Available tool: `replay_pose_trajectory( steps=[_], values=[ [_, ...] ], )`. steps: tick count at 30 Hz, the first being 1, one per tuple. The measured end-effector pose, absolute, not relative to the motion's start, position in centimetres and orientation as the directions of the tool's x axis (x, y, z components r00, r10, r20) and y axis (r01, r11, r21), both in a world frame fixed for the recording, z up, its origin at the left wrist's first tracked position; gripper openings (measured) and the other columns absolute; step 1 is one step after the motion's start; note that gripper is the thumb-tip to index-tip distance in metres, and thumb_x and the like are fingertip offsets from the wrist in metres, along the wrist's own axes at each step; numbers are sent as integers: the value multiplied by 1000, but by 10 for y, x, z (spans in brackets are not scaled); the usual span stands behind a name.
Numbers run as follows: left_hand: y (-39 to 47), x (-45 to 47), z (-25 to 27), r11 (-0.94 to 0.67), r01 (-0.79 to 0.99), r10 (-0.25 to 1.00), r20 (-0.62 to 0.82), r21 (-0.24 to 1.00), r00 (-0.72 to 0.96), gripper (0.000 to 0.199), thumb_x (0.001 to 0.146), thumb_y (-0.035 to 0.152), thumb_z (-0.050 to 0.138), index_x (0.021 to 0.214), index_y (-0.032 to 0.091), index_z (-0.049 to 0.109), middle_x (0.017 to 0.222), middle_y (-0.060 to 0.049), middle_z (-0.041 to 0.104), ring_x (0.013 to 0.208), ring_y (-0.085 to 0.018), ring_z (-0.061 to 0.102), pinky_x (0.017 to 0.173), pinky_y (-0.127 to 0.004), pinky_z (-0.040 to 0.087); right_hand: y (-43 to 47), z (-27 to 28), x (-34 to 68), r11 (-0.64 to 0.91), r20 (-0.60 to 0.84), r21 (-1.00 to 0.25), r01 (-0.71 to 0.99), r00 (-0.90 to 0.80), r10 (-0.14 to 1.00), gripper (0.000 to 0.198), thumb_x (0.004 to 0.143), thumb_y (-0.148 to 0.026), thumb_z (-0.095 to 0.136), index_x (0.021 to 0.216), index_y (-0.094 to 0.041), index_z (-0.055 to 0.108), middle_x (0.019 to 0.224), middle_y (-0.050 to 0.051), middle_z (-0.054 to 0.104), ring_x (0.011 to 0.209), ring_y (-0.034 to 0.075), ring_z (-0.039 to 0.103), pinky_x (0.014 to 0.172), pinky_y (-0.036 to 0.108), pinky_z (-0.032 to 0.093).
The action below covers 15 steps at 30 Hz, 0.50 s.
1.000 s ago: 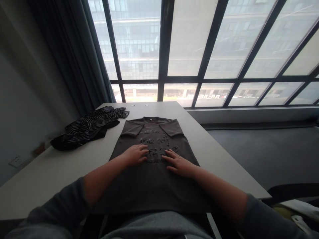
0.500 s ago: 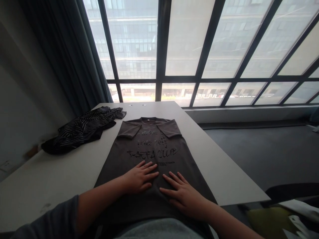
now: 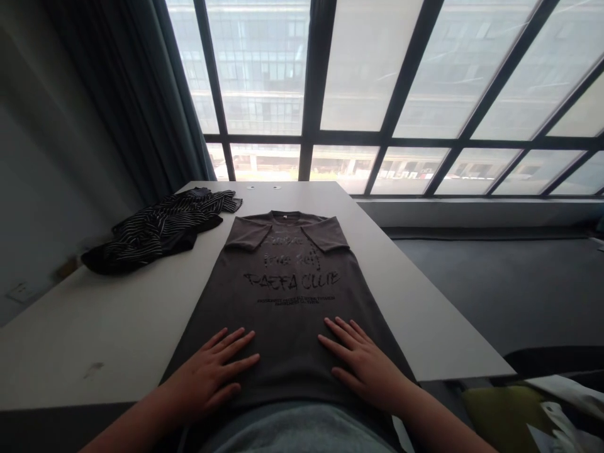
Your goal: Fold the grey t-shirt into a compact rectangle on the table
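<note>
A dark grey T-shirt with black lettering lies flat on the white table, its sleeves folded in over the chest and its collar pointing away from me. My left hand rests palm down, fingers spread, on the shirt's lower left part. Pressing flat on the lower right part, near the hem, is my right hand. Neither hand holds anything.
A crumpled black-and-white striped garment lies at the table's far left. Dark curtains hang on the left, and large windows stand behind the table. The table's right edge drops to a dark floor. Yellow-green fabric shows at the lower right.
Both hands have slid down the shirt from the lettering toward the hem and moved apart, left hand leftward and right hand rightward. The shirt stays flat.
</note>
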State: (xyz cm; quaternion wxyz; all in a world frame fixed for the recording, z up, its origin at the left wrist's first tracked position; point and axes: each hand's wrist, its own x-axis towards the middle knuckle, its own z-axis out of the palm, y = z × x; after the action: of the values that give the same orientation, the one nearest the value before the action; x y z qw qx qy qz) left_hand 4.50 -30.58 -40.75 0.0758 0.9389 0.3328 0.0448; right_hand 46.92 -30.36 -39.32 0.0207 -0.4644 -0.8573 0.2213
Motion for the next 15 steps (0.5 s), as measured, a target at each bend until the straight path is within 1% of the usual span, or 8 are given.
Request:
replay_pose_trajectory(
  steps=[3, 5, 7, 9, 10, 12, 13, 15],
  values=[
    [-323, 20, -421, -679, 719, 732, 68, 147, 677, 58, 106, 46, 51, 163, 46, 36, 172, 1, 31, 155, -29, 40, 128, -49, 33, -304, -394, 469, 475, -180, -376, 795, -566, 804, 64, 105, -55, 52, 165, -38, 38, 174, 2, 13, 164, 33, 12, 133, 64, 11],
    [-334, 5, -425, -590, 796, 808, 107, 138, 580, 54, 106, 45, 47, 160, 43, 44, 168, 0, 40, 150, -29, 47, 123, -46, 41, -302, -389, 468, 470, -200, -359, 806, -558, 805, 64, 103, -55, 55, 164, -39, 40, 173, 2, 17, 163, 35, 16, 132, 65, 14],
    [-344, -8, -424, -465, 875, 884, 128, 133, 450, 49, 105, 46, 44, 152, 38, 57, 160, -3, 53, 140, -30, 57, 115, -45, 50, -296, -379, 466, 464, -211, -339, 818, -547, 810, 60, 101, -52, 59, 159, -39, 50, 170, 4, 28, 158, 35, 28, 131, 61, 24],
    [-352, -18, -418, -295, 948, 952, 124, 118, 280, 49, 104, 47, 43, 144, 32, 65, 147, -8, 64, 127, -31, 65, 105, -46, 55, -283, -365, 458, 475, -193, -328, 817, -550, 812, 51, 101, -47, 59, 151, -36, 60, 160, 6, 45, 146, 31, 46, 124, 53, 39],
    [-356, -22, -414, -202, 974, 975, 117, 103, 190, 49, 103, 47, 43, 141, 28, 67, 140, -11, 68, 121, -32, 67, 101, -48, 56, -273, -358, 450, 493, -168, -321, 809, -561, 811, 47, 102, -44, 58, 147, -35, 64, 152, 8, 52, 138, 29, 52, 120, 48, 45],
    [-361, -25, -407, -50, 997, 994, 104, 65, 43, 47, 100, 45, 44, 132, 22, 70, 126, -15, 71, 110, -35, 68, 96, -52, 55, -246, -344, 426, 552, -108, -294, 780, -601, 792, 41, 102, -41, 58, 140, -31, 69, 138, 10, 60, 126, 26, 58, 112, 42, 50],
    [-363, -25, -404, -3, 999, 995, 96, 48, -2, 44, 99, 43, 46, 125, 20, 72, 119, -17, 71, 107, -36, 68, 94, -53, 55, -229, -338, 408, 590, -76, -269, 761, -628, 775, 40, 101, -41, 60, 137, -29, 71, 133, 11, 62, 123, 26, 59, 111, 41, 50],
    [-366, -22, -399, 33, 999, 996, 76, 35, -35, 34, 96, 40, 49, 108, 20, 73, 108, -16, 70, 102, -37, 67, 91, -52, 52, -189, -329, 365, 648, -60, -234, 725, -676, 735, 35, 102, -39, 58, 131, -25, 74, 126, 10, 65, 118, 24, 61, 110, 37, 49]
  ],
)
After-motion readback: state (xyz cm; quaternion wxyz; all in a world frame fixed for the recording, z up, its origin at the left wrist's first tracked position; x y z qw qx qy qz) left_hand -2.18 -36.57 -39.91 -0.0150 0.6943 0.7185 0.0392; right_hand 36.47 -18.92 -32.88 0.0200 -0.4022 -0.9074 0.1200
